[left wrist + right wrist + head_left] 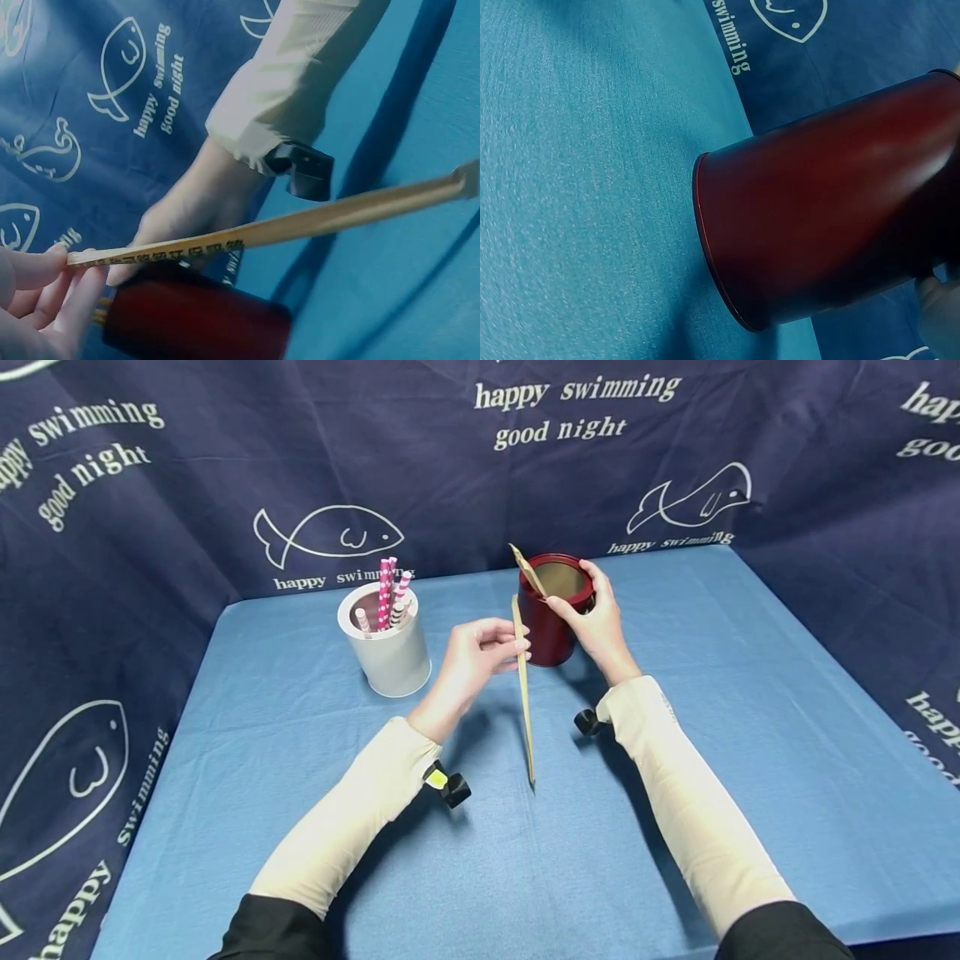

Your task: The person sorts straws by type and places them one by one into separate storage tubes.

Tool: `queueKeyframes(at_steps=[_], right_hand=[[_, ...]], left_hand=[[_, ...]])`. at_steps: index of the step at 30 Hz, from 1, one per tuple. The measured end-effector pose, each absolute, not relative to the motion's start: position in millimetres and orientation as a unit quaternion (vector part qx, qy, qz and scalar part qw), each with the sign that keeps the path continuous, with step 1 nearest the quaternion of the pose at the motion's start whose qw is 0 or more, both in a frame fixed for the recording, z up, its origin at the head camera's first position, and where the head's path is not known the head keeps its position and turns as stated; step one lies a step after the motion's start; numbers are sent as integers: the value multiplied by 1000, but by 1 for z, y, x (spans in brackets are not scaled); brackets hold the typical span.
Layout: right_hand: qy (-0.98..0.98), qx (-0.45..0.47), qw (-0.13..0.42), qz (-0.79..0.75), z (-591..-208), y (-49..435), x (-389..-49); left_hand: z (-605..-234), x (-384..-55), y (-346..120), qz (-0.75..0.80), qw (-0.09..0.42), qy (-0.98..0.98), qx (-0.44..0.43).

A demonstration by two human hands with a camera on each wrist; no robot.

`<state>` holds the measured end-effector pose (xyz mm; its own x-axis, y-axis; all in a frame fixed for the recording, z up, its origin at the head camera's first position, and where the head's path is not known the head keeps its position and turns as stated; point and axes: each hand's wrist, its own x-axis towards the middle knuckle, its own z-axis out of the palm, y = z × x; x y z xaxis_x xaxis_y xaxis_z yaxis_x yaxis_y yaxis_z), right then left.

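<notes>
My left hand (pixel 483 653) pinches a long, thin chopstick packet (pixel 525 710) between thumb and fingers, near its upper end. Dark printed characters run along the wrapper (pixel 225 246) in the left wrist view, and its far end is flat. Just to the right stands a dark red cylindrical holder (pixel 550 631). My right hand (pixel 600 622) grips this holder around its rim, thumb at the near side and fingers at the far right. A second chopstick packet (pixel 527 568) leans out over the holder's left rim, its lower end hidden inside. In the right wrist view, the red holder (pixel 832 210) fills the right half.
A white cylindrical holder (pixel 393 660) stands left of my left hand, with several pink and white patterned sticks (pixel 385 593) in it. Blue cloth (pixel 480 877) covers the table. Behind and beside it hangs a dark blue printed curtain (pixel 465 468).
</notes>
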<state>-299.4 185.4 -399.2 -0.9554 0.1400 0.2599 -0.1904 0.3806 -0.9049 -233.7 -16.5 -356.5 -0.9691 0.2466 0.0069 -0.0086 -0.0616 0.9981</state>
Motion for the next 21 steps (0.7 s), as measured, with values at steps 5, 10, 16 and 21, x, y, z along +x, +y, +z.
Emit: queueKeyframes(at_steps=[5,10,16,21], right_hand=[[-817,14,148,557,-398,185,-298],[-818,9,146,557,-399,186,-298],[-819,10,148,555,-400,186,-301],[-819,11,147,555,-398,186,-300]], left_hand=[[-342,-230,-17,705,7,697,130],[-331,-228,-18,682,-91,704,177],[-323,-223,-18,637,-230,699,230],[-318,-219,-19,624,-328,651,282]])
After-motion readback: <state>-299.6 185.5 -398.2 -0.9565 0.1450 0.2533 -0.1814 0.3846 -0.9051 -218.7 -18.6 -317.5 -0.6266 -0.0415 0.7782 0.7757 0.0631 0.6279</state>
